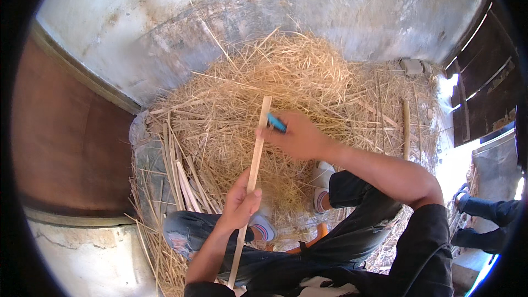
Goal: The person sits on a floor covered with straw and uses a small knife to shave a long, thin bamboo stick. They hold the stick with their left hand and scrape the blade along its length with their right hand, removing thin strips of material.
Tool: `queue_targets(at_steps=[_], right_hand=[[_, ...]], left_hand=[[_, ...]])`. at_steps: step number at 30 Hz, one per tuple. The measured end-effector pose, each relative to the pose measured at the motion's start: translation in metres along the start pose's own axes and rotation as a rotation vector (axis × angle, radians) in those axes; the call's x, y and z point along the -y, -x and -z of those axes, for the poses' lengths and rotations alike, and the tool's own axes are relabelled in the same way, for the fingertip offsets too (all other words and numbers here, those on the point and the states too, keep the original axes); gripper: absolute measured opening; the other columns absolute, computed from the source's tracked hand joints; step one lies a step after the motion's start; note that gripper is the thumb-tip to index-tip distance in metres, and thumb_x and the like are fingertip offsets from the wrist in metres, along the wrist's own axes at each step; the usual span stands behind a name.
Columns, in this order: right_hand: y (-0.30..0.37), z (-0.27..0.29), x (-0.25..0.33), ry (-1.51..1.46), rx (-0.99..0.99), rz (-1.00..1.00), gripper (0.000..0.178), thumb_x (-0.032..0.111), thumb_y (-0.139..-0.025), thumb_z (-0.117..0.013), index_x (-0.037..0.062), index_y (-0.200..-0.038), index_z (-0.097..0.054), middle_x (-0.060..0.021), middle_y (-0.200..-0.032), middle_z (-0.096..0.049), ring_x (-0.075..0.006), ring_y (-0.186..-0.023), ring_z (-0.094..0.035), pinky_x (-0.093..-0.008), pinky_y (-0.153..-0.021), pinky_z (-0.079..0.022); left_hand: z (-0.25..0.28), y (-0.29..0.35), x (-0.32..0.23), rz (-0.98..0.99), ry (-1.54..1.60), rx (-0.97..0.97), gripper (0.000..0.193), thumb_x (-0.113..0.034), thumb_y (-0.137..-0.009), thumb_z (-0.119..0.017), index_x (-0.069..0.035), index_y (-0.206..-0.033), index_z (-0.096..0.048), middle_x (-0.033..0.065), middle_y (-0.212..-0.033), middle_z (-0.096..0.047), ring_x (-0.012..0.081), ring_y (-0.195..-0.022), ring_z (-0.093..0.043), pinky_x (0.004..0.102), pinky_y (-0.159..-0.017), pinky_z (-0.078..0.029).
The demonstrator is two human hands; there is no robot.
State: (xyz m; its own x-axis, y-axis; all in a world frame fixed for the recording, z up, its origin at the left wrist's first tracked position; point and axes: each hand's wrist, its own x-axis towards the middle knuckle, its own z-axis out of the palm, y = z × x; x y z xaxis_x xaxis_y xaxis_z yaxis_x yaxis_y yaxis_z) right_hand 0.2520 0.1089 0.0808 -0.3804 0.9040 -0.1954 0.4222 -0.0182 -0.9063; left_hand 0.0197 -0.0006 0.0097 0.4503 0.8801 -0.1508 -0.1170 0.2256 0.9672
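Pale, flat wooden strip (255,165) mid-dial, gripped in our left hand (240,206)
Our right hand (295,135) clasps a small blue tool (277,123) near the strip's twelve-o'clock end; heaped straw-coloured shavings (308,69) suggest plenty done, slender tan strips (188,187) at eight o'clock possibly left.

A: What's the pale, narrow, flat wood-like strip (256,159) made of?
B: Wood or bamboo, I can't tell which; its face looks smooth and matt.
A: And the short blue handle (276,123)?
B: Plastic by its look, though blurred.
A: The tangled, straw-coloured fibrous heap (297,71) beyond?
B: Dry, rough, matt. The grey-white far wall (247,11) is rough, stained plaster; the flat brown panel (77,137) at left, smoother, looks wooden. The near faded-blue jeans (187,228)? Frayed denim.
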Motion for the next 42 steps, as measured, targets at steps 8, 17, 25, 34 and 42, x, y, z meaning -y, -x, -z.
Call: queue_targets(at_steps=[8,17,25,34,42], right_hand=[[-0.001,0.018,-0.013,0.397,-0.246,0.276,0.042,0.047,-0.102,-0.054,0.0055,-0.099,-0.060,-0.0154,-0.064,-0.059,-0.0313,-0.060,-0.064,-0.0461,-0.056,-0.049],[0.016,-0.027,-0.016,0.639,-0.034,0.354,0.040,0.046,-0.103,-0.051,0.0069,-0.107,-0.056,-0.0178,-0.071,-0.066,-0.0452,-0.065,-0.065,-0.0521,-0.058,-0.052],[0.001,-0.004,-0.016,0.540,-0.040,0.205,0.041,0.047,-0.105,-0.047,0.0065,-0.111,-0.052,-0.0211,-0.076,-0.066,-0.0462,-0.074,-0.067,-0.0556,-0.064,-0.052],[-0.034,0.038,-0.030,0.560,-0.293,0.038,0.050,0.044,-0.107,-0.043,-0.0023,-0.113,-0.060,-0.0249,-0.076,-0.067,-0.0434,-0.078,-0.070,-0.0538,-0.074,-0.055],[-0.012,0.089,-0.047,0.325,-0.512,0.103,0.055,0.052,-0.103,-0.051,-0.0007,-0.092,-0.061,-0.0231,-0.077,-0.063,-0.0418,-0.074,-0.065,-0.0500,-0.069,-0.050]], left_hand=[[0.006,-0.002,0.001,-0.007,-0.094,-0.064,0.060,-0.015,-0.105,-0.052,-0.004,-0.159,-0.027,-0.0037,-0.055,-0.041,0.0060,-0.044,-0.037,0.0225,-0.045,-0.032],[0.005,-0.002,0.001,-0.028,-0.121,-0.125,0.054,-0.005,-0.103,-0.049,0.001,-0.154,-0.035,-0.0056,-0.064,-0.046,0.0019,-0.050,-0.041,0.0206,-0.047,-0.032],[0.008,0.008,0.001,0.026,-0.150,-0.101,0.056,-0.003,-0.102,-0.053,-0.001,-0.155,-0.036,-0.0069,-0.066,-0.046,0.0007,-0.052,-0.040,0.0199,-0.048,-0.032],[0.008,0.010,0.004,0.019,-0.261,-0.097,0.057,-0.002,-0.100,-0.055,0.000,-0.154,-0.037,-0.0060,-0.069,-0.048,0.0017,-0.052,-0.043,0.0200,-0.049,-0.035],[0.006,0.007,0.009,-0.007,-0.287,-0.108,0.058,-0.005,-0.101,-0.058,0.000,-0.154,-0.036,-0.0028,-0.073,-0.056,0.0035,-0.056,-0.050,0.0207,-0.049,-0.041]])
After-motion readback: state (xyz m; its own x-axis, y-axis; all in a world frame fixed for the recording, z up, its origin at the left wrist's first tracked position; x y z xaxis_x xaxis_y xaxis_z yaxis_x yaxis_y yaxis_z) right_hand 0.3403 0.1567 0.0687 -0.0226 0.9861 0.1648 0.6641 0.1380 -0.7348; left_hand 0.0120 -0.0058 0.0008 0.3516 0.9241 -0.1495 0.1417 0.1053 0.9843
